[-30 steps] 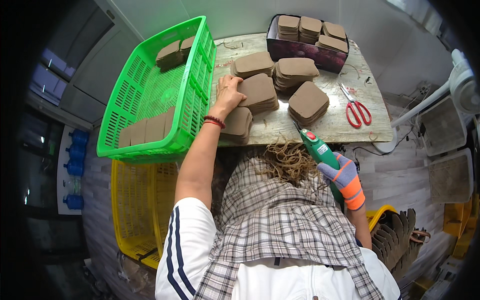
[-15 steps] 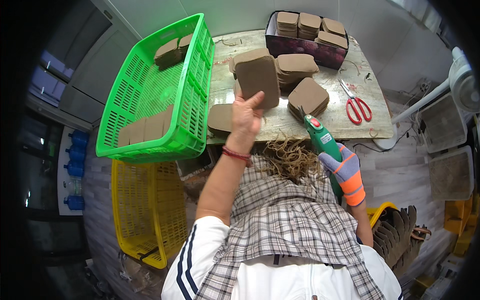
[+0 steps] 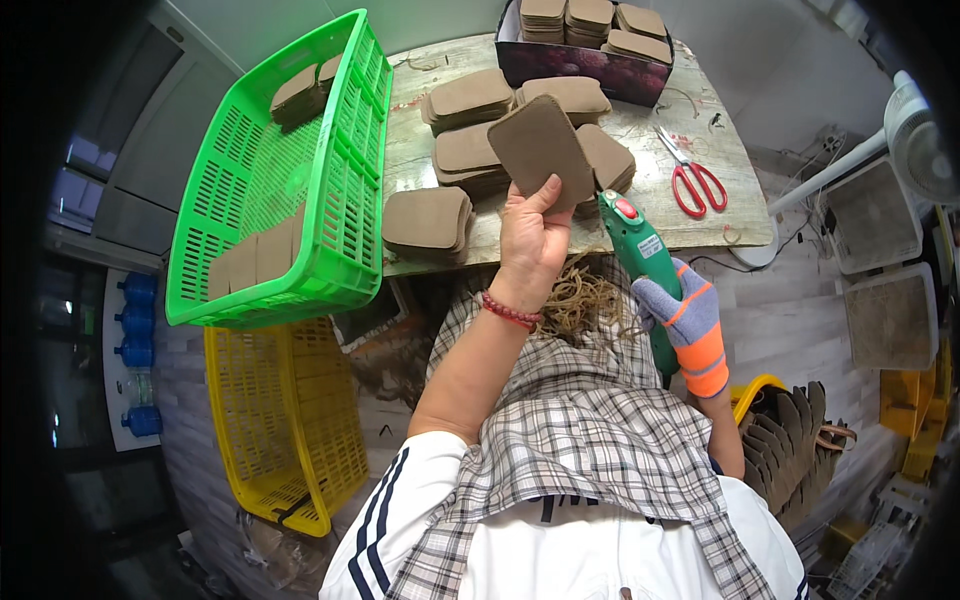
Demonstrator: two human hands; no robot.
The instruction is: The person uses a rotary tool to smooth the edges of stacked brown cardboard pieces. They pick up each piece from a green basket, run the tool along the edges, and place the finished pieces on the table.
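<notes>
Nearest to the camera is the person's checked shirt, and on the lap lies a tangle of brown fibre strings. Just above it, the left hand is raised in front of the body, with a red bead bracelet on the wrist. This hand is closed on a brown rounded pad: the thumb presses the front face near the lower edge, and the other fingers are behind it, so the pad stands up above the hand and tilts a little to the left. The pad is lifted off the table and covers part of the stacks behind it.

To the right, the right hand wears a grey and orange glove and is wrapped around the handle of a green glue gun. The tip of the gun points up, just beside the lower right corner of the pad; I cannot tell if they touch.

Farther away, on the table, lie several stacks of the same brown pads and red scissors. A green basket with some pads inside rests at the left edge of the table. At the far edge stands a dark box filled with more pads.
</notes>
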